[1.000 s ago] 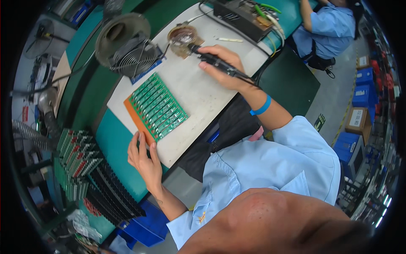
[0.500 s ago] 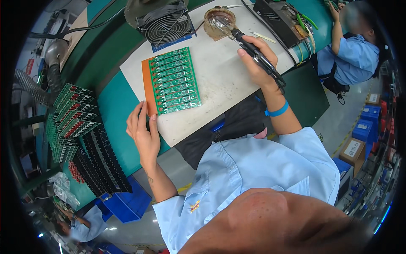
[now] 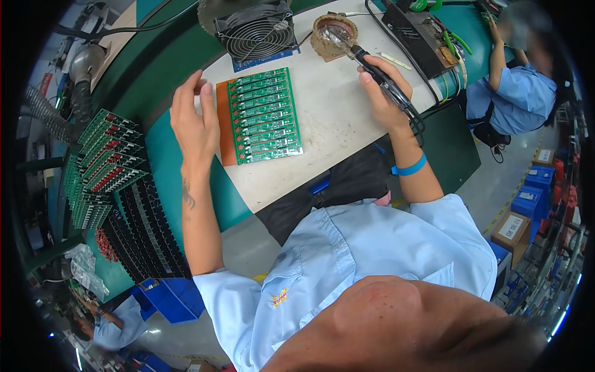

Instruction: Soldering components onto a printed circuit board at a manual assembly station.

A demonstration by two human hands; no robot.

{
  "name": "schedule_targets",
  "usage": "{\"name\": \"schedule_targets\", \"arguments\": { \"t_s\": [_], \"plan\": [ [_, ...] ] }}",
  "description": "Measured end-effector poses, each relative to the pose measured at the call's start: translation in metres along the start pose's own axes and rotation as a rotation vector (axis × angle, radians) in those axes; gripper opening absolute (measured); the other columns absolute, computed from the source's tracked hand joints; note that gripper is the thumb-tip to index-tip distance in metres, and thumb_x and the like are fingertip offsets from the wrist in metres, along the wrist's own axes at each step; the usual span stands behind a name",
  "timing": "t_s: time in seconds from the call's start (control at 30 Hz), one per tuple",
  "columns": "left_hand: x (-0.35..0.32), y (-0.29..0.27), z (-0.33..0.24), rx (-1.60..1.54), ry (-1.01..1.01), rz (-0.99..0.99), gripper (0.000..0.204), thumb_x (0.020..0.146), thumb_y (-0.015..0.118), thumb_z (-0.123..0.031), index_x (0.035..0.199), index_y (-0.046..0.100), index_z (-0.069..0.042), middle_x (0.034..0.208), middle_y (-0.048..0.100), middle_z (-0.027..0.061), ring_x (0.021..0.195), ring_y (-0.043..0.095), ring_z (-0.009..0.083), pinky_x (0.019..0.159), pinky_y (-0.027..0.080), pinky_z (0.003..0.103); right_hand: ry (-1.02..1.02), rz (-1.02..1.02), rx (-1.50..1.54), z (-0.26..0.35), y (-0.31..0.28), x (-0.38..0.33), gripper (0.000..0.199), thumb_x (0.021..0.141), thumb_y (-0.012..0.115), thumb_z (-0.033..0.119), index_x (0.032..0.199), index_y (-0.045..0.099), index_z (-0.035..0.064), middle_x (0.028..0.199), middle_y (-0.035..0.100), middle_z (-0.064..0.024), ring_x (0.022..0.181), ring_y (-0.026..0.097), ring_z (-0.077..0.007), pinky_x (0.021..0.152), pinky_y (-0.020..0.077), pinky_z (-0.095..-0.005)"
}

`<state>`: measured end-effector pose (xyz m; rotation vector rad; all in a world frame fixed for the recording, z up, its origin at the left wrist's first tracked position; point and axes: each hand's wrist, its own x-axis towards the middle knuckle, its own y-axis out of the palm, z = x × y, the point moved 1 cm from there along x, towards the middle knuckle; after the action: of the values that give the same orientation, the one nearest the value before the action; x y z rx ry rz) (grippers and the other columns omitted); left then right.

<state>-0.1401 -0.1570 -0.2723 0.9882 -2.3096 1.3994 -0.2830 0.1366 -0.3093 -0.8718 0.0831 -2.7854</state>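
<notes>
Now the white surface is sitting larger and more central in view than half a second ago. On it, the green circuit-board panel is lying on its orange carrier, unmoved. The left hand, earlier resting lower at the surface's edge, is hovering open beside the carrier, fingers spread, holding nothing. The right hand is still gripping the soldering iron, its tip in the round tip-cleaner pot.
</notes>
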Motion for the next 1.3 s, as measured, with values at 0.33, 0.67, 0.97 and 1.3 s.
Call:
{"name": "schedule_targets", "arguments": {
  "t_s": [0.33,0.67,0.97,1.3],
  "plan": [
    [-0.014,0.012,0.020,-0.025,0.036,-0.066,0.026,0.100,0.060,-0.020,0.118,0.067,-0.002,0.100,0.070,0.0070,0.082,0.060,0.0174,0.086,0.044,0.031,-0.054,0.049,-0.064,-0.008,0.002,0.003,0.035,0.078,0.072,-0.007,0.112,0.069,0.0008,0.094,0.069,-0.0087,0.075,0.060,-0.0164,0.070,0.0478,-0.0250],
    [-0.014,0.016,0.018,-0.045,-0.020,0.011,0.027,0.101,0.059,-0.021,0.117,0.068,-0.002,0.095,0.069,0.0071,0.080,0.059,0.0169,0.085,0.044,0.031,-0.055,0.060,-0.059,-0.007,0.001,0.005,0.037,0.077,0.072,-0.007,0.112,0.069,0.0005,0.094,0.069,-0.0097,0.075,0.060,-0.0164,0.070,0.0479,-0.0250],
    [-0.015,0.014,0.014,-0.015,0.019,0.035,0.024,0.098,0.062,-0.019,0.114,0.068,-0.001,0.091,0.068,0.0069,0.078,0.059,0.0168,0.083,0.044,0.030,-0.058,0.061,-0.061,-0.008,0.002,0.004,0.038,0.076,0.072,-0.008,0.114,0.069,0.0002,0.094,0.070,-0.0102,0.075,0.061,-0.0166,0.069,0.0486,-0.0252],
    [-0.002,0.031,-0.078,-0.376,0.049,0.183,0.020,0.094,0.067,-0.015,0.106,0.065,0.001,0.086,0.065,0.0078,0.069,0.057,0.0146,0.058,0.047,0.025,-0.085,0.101,-0.027,-0.004,-0.001,0.004,0.038,0.078,0.073,-0.007,0.115,0.068,-0.0005,0.097,0.069,-0.0112,0.079,0.062,-0.0177,0.072,0.0498,-0.0264]
  ]
}}
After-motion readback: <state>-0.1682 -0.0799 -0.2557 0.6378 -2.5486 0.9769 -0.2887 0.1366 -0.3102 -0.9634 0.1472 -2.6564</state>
